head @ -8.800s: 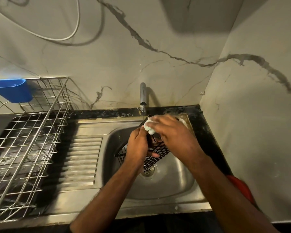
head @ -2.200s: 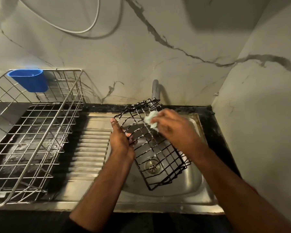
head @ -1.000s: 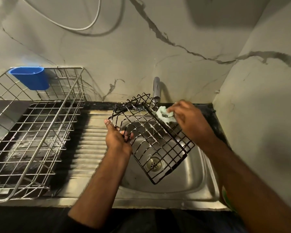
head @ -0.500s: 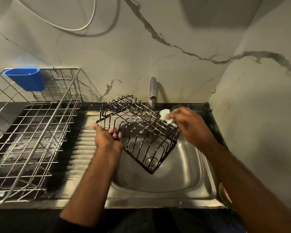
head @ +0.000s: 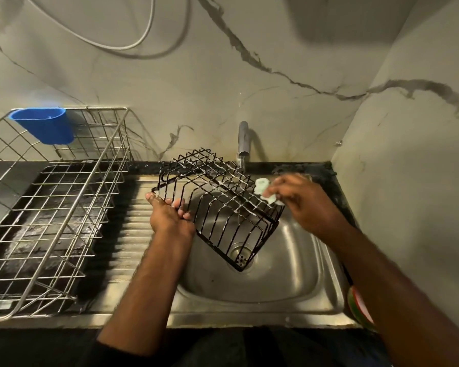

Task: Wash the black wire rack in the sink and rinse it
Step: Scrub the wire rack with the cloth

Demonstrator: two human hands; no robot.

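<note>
Two bare forearms reach into frame, uncovered from the elbows down to the fingers. The left hand (head: 170, 218) and right hand (head: 306, 205) wear no gloves, rings, watch or bracelets. Dark clothing shows at the bottom edge, behind the arms.

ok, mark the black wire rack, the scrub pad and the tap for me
black wire rack (head: 223, 197): head view, on a wire of its upper face.
scrub pad (head: 261, 187): head view, on the pale part showing beyond the fingers.
tap (head: 243, 139): head view, on its upright metal spout.
</note>
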